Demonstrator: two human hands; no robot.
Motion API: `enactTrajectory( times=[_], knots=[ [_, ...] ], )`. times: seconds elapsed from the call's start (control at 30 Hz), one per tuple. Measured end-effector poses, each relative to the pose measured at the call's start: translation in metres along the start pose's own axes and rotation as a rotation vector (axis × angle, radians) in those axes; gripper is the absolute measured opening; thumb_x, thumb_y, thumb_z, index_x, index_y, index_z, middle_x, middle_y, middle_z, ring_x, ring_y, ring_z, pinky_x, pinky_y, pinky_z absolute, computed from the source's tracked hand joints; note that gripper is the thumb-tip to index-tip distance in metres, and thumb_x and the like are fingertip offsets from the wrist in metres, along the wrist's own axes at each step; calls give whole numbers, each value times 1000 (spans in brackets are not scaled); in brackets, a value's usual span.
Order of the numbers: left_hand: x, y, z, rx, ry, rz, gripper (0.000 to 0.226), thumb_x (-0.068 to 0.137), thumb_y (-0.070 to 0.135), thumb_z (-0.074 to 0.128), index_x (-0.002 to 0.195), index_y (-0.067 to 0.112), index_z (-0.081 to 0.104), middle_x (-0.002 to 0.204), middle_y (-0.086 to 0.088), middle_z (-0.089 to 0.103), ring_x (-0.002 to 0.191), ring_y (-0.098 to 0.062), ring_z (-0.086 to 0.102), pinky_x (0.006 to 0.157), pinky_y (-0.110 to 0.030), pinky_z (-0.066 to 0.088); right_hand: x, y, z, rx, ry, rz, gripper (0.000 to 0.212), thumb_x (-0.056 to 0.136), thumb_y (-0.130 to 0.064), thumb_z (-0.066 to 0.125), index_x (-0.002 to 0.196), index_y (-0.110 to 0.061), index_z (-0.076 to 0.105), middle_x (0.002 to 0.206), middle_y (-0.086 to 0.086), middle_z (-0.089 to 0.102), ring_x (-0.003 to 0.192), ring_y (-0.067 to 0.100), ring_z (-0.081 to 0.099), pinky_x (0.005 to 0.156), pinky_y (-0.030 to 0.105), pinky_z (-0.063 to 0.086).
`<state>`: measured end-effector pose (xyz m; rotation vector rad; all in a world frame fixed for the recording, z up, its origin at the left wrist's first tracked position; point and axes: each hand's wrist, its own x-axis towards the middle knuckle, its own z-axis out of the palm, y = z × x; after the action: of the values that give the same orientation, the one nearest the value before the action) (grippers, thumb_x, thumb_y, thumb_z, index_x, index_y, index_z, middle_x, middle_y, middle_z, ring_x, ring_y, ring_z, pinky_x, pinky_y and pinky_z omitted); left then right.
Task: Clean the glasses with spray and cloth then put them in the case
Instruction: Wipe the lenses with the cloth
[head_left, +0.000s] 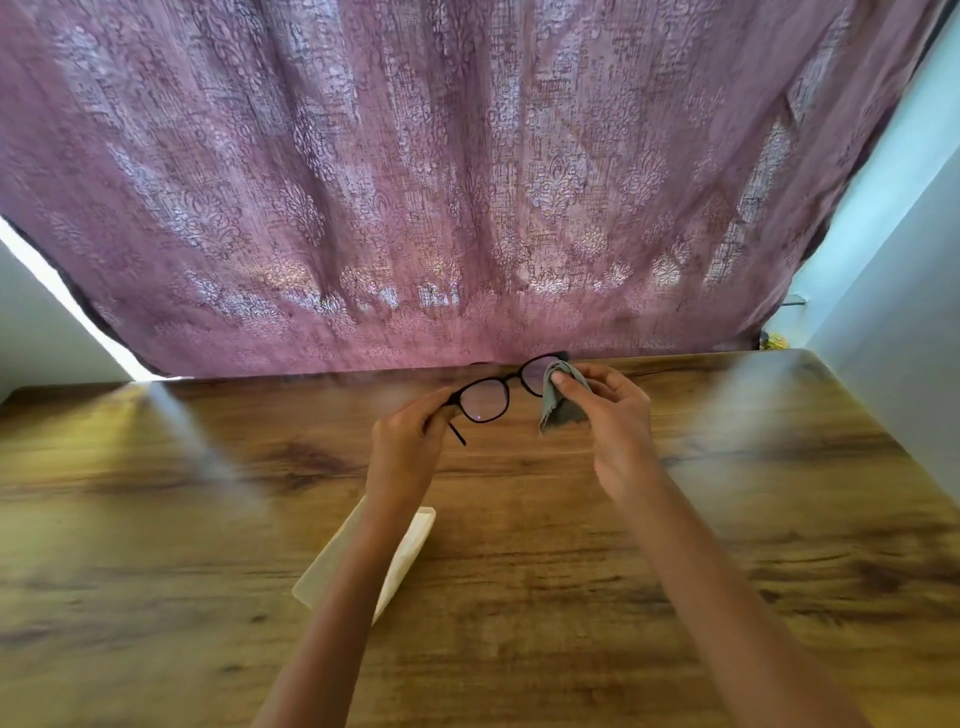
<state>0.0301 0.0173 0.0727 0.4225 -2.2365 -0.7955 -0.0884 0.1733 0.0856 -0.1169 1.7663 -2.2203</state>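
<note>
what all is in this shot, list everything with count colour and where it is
glasses: 1, black frame, held above the table's far edge
cloth: 1, grey, against the lens on the right of the picture
case: 1, cream, likely the case, flat on the table, partly hidden by the left forearm
table: 1, brown wood grain, fills the lower half
curtain: 1, mauve with a pattern, hangs behind the table
walls: 2, pale, at the left and right edges
left hand: 1, grips the glasses at the frame's end
right hand: 1, pinches the cloth
</note>
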Motion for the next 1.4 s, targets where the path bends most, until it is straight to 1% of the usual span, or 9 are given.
enactTrajectory(
  times=[0.13, 0.23, 0.57, 0.7, 0.83, 0.93, 1.1, 1.3, 1.4],
  knots=[
    [14, -8, -15, 43, -144, 73, 32, 81, -11, 62, 110, 0, 67, 101, -15, 71, 92, -25, 68, 75, 1, 38, 1, -1, -2, 129, -84, 89, 24, 64, -12, 78, 85, -13, 66, 85, 5, 71, 88, 21, 65, 81, 35, 53],
    [23, -5, -25, 58, -106, 141, 33, 86, -11, 56, 117, 1, 63, 121, -13, 62, 113, -20, 57, 93, -20, 46, 1, -1, -2, 177, -109, 101, 28, 60, -14, 77, 85, -11, 66, 84, 5, 71, 88, 22, 65, 77, 33, 55],
    [54, 37, -10, 12, -372, 47, 17, 86, 22, 66, 93, 9, 75, 91, -6, 75, 79, -7, 62, 69, -5, 40, -1, 3, 9, 89, -104, 40, 13, 75, -5, 74, 85, -11, 68, 86, 8, 69, 90, 26, 61, 89, 47, 49],
    [59, 36, -6, 53, -470, -56, 19, 85, 22, 67, 98, 10, 73, 95, -8, 73, 86, -13, 64, 75, -19, 42, -2, 2, 7, 98, -91, 17, 15, 75, -3, 73, 89, -9, 70, 89, 11, 69, 90, 26, 63, 88, 47, 49],
    [59, 38, -5, 30, -464, -64, 17, 85, 20, 68, 95, 8, 75, 89, -10, 74, 77, -11, 66, 73, -26, 50, -7, 5, 8, -167, 24, -279, 18, 80, -7, 73, 99, -9, 72, 89, 4, 72, 80, 13, 68, 73, 26, 55],
    [58, 38, -4, 13, -450, -39, 15, 86, 21, 67, 91, 10, 76, 85, -7, 75, 47, 11, 53, 49, -5, 37, -11, 5, 10, -558, 108, -728, 24, 82, -14, 73, 103, -3, 71, 97, 6, 66, 84, 10, 61, 75, 14, 50],
    [57, 38, -4, 58, -384, 23, 14, 86, 21, 66, 84, 14, 77, 71, -2, 73, 45, 4, 51, 48, -7, 33, -17, 8, 10, -799, 50, -996, 26, 80, -5, 73, 104, 2, 70, 91, 12, 60, 84, 20, 57, 75, 18, 46],
    [59, 40, 1, 128, -388, 96, 15, 86, 22, 65, 92, 14, 76, 80, -5, 74, 79, -22, 65, 94, -51, 43, -19, 7, 18, -879, 13, -1084, 21, 76, 3, 74, 98, 3, 72, 80, 14, 63, 74, 25, 60, 71, 19, 44],
    [59, 39, 2, 201, -362, 121, 17, 88, 25, 63, 96, 17, 75, 83, -5, 74, 87, -24, 63, 97, -53, 39, -15, 0, 18, -865, 26, -1050, 22, 76, 5, 74, 97, 3, 72, 82, 15, 64, 76, 26, 61, 72, 20, 45]
  ],
)
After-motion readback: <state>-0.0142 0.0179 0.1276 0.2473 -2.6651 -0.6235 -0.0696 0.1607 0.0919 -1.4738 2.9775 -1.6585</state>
